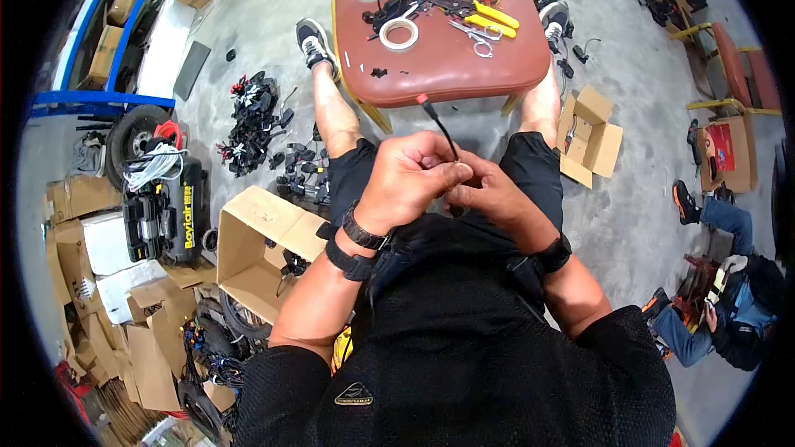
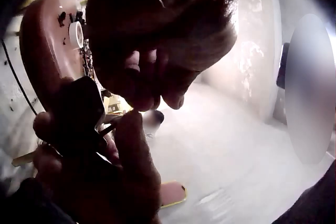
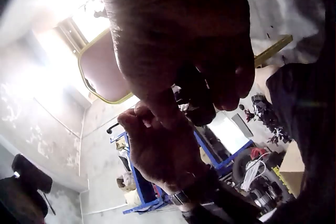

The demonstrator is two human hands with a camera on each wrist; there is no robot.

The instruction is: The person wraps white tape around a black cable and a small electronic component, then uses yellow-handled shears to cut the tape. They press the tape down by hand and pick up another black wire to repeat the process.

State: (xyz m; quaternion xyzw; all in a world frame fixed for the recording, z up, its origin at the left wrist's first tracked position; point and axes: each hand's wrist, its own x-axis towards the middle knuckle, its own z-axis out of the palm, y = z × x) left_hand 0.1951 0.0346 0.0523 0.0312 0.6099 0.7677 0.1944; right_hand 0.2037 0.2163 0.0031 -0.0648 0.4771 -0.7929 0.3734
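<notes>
A thin black cable (image 1: 445,134) with a red connector (image 1: 423,100) at its end rises from between the two hands in the head view. My left hand (image 1: 411,182) pinches the cable between thumb and fingertips. My right hand (image 1: 503,203) meets it from the other side, its fingertips beside the left thumb. In the left wrist view, a dark block-shaped piece (image 2: 84,109) lies in the fingers of the right hand (image 2: 123,174), below the left hand (image 2: 163,40). Fingers hide where cable and piece meet. Both hands are dark in the right wrist view.
Ahead stands a red-brown chair seat (image 1: 447,74) bearing tape rolls (image 1: 399,35), yellow-handled pliers (image 1: 495,20), scissors (image 1: 483,48) and a pile of small black parts. Boxes (image 1: 590,136) and black part piles (image 1: 252,124) lie on the floor. Another person (image 1: 745,306) sits at far right.
</notes>
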